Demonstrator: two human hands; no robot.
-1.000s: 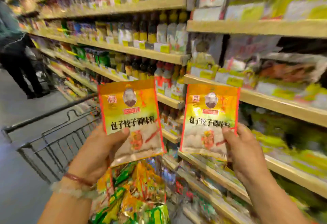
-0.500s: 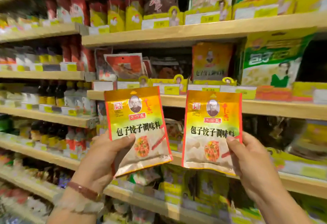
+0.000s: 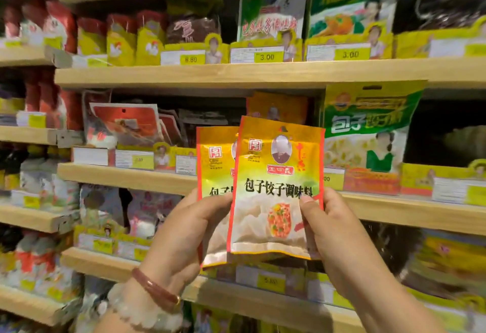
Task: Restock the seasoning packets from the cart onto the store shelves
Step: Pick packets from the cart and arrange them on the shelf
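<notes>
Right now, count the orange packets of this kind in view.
3. One in the left hand, its packet partly hidden behind the right hand's packet. A third stands on the shelf behind them; more may be hidden.

Two packets are held up before the shelves, overlapping: the right packet [image 3: 276, 188] lies in front of the left packet [image 3: 214, 174], covering its right part. The left hand [image 3: 184, 238] holds the left packet's lower left, the right hand [image 3: 334, 240] the right packet's lower right. Behind them on the middle shelf [image 3: 126, 177], a similar pouch [image 3: 278, 107] stands with a large bag [image 3: 368, 132] to its right.
</notes>
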